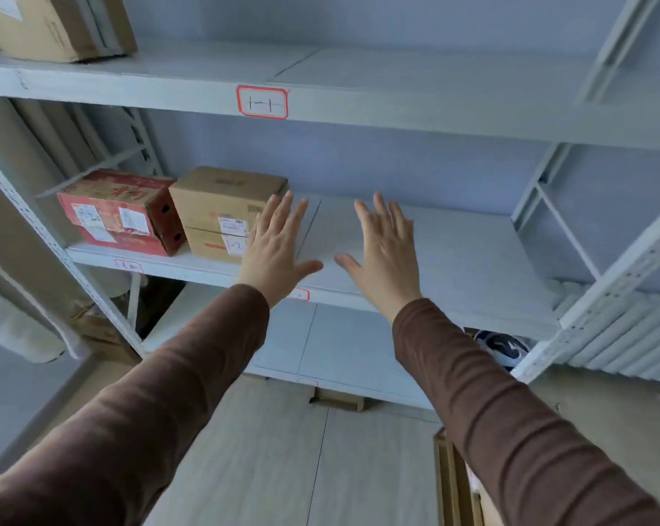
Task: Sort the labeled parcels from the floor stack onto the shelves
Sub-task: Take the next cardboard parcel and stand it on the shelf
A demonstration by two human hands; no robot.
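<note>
A white shelf rack fills the view. On its middle shelf (453,260) stand a red carton (112,210) at the left and a brown labeled parcel (222,210) beside it. My left hand (275,248) is raised, fingers spread, in front of the brown parcel's right edge and holds nothing. My right hand (385,256) is spread over the bare part of the same shelf, also holding nothing. Another brown parcel (55,24) rests on the top shelf (396,70) at the far left. A red-framed label (262,102) marks the top shelf's front edge.
A lower shelf (340,351) sits beneath my arms. Cardboard (453,480) shows on the wooden floor at the lower right, and a flat piece (338,400) lies under the rack. A dark bundle (505,345) sits at the right. White rolls (624,336) lean at the right, a padded roll (13,324) at the left.
</note>
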